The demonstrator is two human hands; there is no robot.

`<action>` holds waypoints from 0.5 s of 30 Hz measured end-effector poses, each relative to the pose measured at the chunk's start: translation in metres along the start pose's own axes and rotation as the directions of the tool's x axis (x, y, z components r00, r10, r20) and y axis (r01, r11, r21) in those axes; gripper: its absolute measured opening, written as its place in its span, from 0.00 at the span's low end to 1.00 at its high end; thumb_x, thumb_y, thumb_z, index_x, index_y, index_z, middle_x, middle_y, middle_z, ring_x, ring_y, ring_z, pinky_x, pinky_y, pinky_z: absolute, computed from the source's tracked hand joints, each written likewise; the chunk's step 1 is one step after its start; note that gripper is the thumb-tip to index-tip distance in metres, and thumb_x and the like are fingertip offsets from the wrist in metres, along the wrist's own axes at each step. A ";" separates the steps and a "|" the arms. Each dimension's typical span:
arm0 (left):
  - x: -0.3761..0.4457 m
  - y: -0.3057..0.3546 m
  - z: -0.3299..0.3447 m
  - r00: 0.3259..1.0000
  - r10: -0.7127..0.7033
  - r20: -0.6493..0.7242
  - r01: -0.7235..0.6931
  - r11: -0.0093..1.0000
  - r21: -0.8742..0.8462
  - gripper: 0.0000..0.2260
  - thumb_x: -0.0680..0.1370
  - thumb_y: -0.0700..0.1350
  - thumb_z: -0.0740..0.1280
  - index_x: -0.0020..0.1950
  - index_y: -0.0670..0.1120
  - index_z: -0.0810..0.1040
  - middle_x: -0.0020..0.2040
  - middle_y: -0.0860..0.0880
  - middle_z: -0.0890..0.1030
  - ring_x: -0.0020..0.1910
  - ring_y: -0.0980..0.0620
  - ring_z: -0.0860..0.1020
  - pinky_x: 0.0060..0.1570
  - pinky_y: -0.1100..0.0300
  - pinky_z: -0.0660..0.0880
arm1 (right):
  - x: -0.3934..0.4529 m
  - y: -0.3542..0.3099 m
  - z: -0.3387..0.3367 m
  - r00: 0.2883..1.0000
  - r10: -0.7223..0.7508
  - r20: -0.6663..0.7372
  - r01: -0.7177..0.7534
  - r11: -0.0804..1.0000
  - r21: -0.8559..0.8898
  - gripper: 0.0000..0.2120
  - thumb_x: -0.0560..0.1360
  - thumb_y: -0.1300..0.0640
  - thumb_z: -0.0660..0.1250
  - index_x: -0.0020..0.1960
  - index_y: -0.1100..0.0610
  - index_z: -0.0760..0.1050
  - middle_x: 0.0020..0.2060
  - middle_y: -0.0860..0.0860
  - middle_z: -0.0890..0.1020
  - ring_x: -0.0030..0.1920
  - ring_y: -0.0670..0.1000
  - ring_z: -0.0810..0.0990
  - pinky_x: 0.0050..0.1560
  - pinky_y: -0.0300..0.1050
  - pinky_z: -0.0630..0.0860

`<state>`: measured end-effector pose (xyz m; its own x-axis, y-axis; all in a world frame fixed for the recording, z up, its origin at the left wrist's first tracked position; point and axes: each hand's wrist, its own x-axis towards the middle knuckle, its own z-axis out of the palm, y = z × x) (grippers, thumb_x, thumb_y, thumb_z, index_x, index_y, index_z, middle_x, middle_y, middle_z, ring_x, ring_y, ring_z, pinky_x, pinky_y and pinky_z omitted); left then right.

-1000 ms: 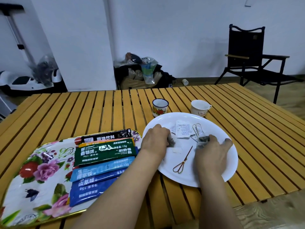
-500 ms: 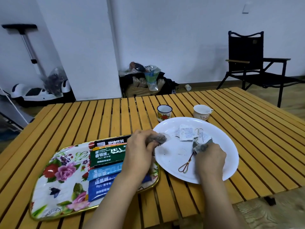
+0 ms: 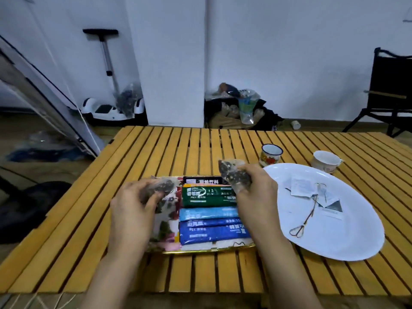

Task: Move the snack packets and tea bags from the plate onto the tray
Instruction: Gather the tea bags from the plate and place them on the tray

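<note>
1. Left hand (image 3: 131, 210), centre-left of frame, pinches a tea bag (image 3: 161, 188) over the floral tray (image 3: 166, 237).
2. Right hand (image 3: 256, 197) grips a second tea bag (image 3: 231, 173) above the tray's snack packets (image 3: 208, 210).
3. White plate (image 3: 347, 241), right of frame, holds paper tags (image 3: 301, 187).

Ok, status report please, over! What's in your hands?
Left hand and right hand each grip a mesh tea bag, above floral tray. Paper tags remain on white plate. Nothing blocking.
</note>
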<state>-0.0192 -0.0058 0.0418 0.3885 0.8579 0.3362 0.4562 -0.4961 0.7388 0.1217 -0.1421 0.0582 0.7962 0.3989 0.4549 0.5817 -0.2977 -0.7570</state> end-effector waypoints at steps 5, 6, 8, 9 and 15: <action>0.015 -0.039 0.006 0.989 -0.049 0.140 0.018 0.977 0.214 0.12 0.73 0.45 0.72 0.55 0.52 0.80 0.54 0.49 0.80 0.50 0.54 0.77 0.47 0.61 0.74 | -0.003 -0.008 0.016 0.996 -0.029 0.081 0.033 0.998 -0.051 0.14 0.73 0.66 0.68 0.56 0.55 0.78 0.51 0.49 0.81 0.51 0.47 0.77 0.39 0.28 0.70; 0.016 -0.041 0.009 0.979 -0.062 0.195 0.011 0.967 0.255 0.11 0.72 0.46 0.72 0.55 0.53 0.80 0.53 0.50 0.80 0.49 0.54 0.77 0.47 0.60 0.75 | -0.005 -0.010 0.019 0.995 -0.030 0.092 0.034 0.998 -0.047 0.13 0.74 0.66 0.67 0.57 0.55 0.78 0.51 0.48 0.80 0.52 0.46 0.76 0.38 0.29 0.71; 0.018 -0.040 0.009 0.950 -0.105 0.295 0.020 0.961 0.277 0.12 0.72 0.47 0.72 0.56 0.54 0.80 0.52 0.52 0.79 0.49 0.54 0.76 0.50 0.59 0.75 | -0.006 -0.014 0.022 0.993 -0.041 0.114 0.046 0.998 -0.038 0.12 0.75 0.65 0.67 0.57 0.54 0.77 0.50 0.47 0.79 0.51 0.44 0.75 0.36 0.28 0.71; 0.019 -0.039 0.006 0.928 -0.128 0.351 0.034 0.964 0.262 0.13 0.73 0.47 0.72 0.57 0.54 0.79 0.53 0.52 0.79 0.51 0.53 0.76 0.52 0.58 0.75 | -0.006 -0.016 0.024 0.991 -0.050 0.126 0.055 0.998 -0.036 0.12 0.75 0.65 0.67 0.57 0.54 0.77 0.50 0.46 0.79 0.51 0.43 0.75 0.34 0.27 0.72; 0.021 -0.040 -0.025 0.770 -0.142 0.622 0.079 0.989 0.127 0.16 0.74 0.42 0.71 0.60 0.54 0.77 0.50 0.56 0.79 0.50 0.58 0.77 0.48 0.63 0.77 | -0.012 -0.025 0.032 0.977 -0.112 0.183 0.120 0.992 -0.034 0.11 0.74 0.65 0.67 0.54 0.53 0.77 0.47 0.44 0.77 0.50 0.43 0.76 0.35 0.29 0.73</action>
<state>-0.0491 0.0353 0.0335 0.7324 0.6481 -0.2086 0.5835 -0.4395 0.6829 0.0920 -0.1114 0.0566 0.6819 0.5817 0.4435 0.6786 -0.2769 -0.6803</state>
